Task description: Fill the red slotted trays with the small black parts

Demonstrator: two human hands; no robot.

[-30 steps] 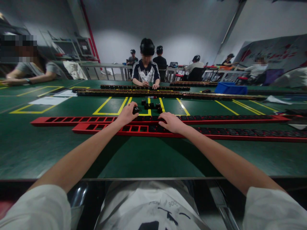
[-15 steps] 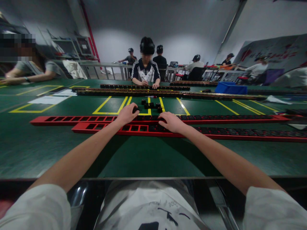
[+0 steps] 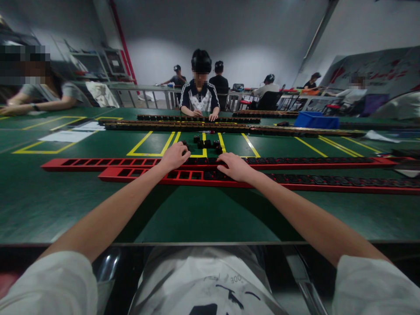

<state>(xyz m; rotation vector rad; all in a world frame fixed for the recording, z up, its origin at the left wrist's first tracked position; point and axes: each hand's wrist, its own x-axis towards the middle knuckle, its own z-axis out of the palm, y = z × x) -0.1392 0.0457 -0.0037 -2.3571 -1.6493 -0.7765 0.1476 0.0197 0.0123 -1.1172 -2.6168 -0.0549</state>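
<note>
My left hand [image 3: 175, 156] is curled above the far red slotted strip [image 3: 82, 162], with a small black block [image 3: 184, 143] at its fingertips, mostly hidden by the fingers. My right hand [image 3: 235, 166] reaches over both strips, thumb and fingers apart, with nothing visible between them. Just beyond its fingertips lies a black block [image 3: 218, 150]; whether they touch I cannot tell. Several more loose black blocks [image 3: 207, 143] sit between my hands. The near red strip [image 3: 111, 176] has open slots at its left and black pieces [image 3: 295, 179] filling it to the right.
Long dark strips [image 3: 183, 126] lie across the table farther back, near a blue bin [image 3: 316, 120]. White papers [image 3: 67, 135] are at the left. A co-worker [image 3: 199, 96] sits opposite, another person [image 3: 49, 94] at the left. Yellow tape marks the green table [image 3: 210, 218].
The black block at my left fingertips now shows beyond the fingers, which have curled slightly. My right hand has barely moved.
</note>
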